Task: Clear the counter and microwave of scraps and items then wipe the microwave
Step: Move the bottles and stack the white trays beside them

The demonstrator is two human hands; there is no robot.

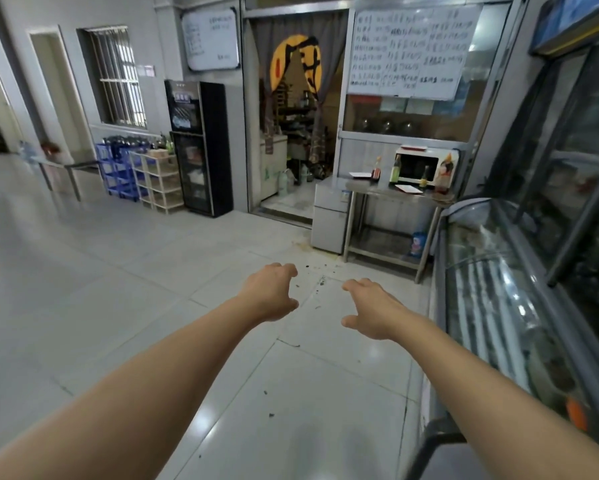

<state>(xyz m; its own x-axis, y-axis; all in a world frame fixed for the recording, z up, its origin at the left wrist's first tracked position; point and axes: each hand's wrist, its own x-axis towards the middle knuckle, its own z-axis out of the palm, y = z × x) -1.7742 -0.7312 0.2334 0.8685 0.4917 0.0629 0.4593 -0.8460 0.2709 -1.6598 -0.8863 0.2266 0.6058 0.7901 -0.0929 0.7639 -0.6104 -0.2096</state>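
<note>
Over the floor [152, 271], left hand [270, 292] and right hand [370, 308] hung with fingers loosely curled, holding nothing; the microwave [417, 164] sat at the bench's [377, 188] back edge.

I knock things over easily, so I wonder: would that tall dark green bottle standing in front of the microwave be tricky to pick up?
The dark green bottle is tall and narrow, so it probably tips at a nudge. It looks like glass, likely slippery and breakable. It stands close to the microwave on the steel counter, so lift it straight up.
</note>
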